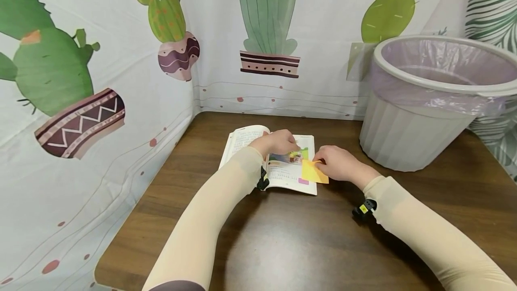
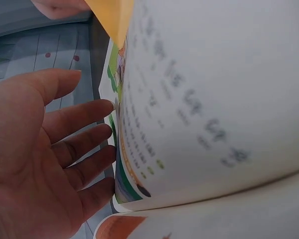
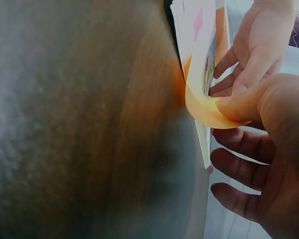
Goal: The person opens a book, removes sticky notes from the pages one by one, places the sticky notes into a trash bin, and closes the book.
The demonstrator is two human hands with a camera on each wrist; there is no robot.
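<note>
An open book point(image 1: 278, 176) with printed text and coloured pictures lies on the table. My left hand point(image 1: 278, 142) is over the book's right-hand page; in the left wrist view its fingers point(image 2: 84, 149) are loosely bent, fingertips at the page, with nothing held. At that page's right side, my right hand point(image 1: 341, 163) pinches a yellow-orange sticky note point(image 1: 313, 172) by its edge. The note overlaps the page's right edge, and in the right wrist view it curves up toward the thumb point(image 3: 239, 107). The other right fingers are spread below it.
A grey bin point(image 1: 396, 129) with a translucent purple liner stands on the brown wooden table point(image 1: 282, 246), to the right of my right hand. Behind the table hangs a white cloth point(image 1: 218, 21) printed with cacti.
</note>
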